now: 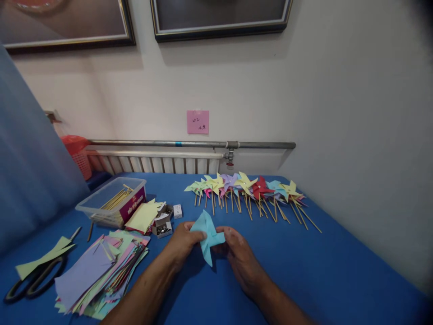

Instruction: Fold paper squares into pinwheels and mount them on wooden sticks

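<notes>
- We have a light-blue paper pinwheel [209, 232] between our hands, over the blue counter [304, 266].
- Its long axis runs from a far tip pointing away to a near tip pointing at us, slightly rightward; one vane points right.
- Our left hand [186, 239] is clamped on its left side.
- Our right hand [238, 250] touches the right vane; whether it pinches, we cannot tell.

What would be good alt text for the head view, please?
A left hand holds a light-blue paper pinwheel above a blue table, the right hand at one blade. Beyond lie colourful pinwheels on sticks; at left are scissors, stacked paper and a plastic box of sticks.
</notes>
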Tool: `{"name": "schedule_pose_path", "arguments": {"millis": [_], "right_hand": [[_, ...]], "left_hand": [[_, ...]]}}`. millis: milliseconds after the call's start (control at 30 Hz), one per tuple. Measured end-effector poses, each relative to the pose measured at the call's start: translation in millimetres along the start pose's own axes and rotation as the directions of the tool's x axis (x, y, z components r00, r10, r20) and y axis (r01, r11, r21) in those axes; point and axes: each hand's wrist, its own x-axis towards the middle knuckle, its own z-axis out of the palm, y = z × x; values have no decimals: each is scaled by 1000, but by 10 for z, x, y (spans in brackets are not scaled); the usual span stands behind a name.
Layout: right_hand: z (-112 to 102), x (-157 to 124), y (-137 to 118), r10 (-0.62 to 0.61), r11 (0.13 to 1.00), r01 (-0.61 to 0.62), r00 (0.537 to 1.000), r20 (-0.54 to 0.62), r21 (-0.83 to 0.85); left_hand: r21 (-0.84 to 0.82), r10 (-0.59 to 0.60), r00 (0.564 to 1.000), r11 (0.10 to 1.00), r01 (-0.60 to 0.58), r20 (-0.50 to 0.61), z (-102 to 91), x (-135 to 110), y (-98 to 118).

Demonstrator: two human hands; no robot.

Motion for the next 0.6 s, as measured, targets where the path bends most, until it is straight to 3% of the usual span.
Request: {"name": "schedule_pose_path", "arguments": {"millis": [133,367,600], "right_hand": [[100,-10,81,5,996,-9,999,48,84],[62,71,330,-9,1000,13,987,-158,26],[45,84,324,0,1000,-1,981,-194,-5]], "left_hand": [[-95,-16,999,995,11,-49,70,-17,-14],[-95,-24,993,995,13,-114,233,-49,-75],[-97,-10,987,995,-5,-158,303,-40,-106]]}}
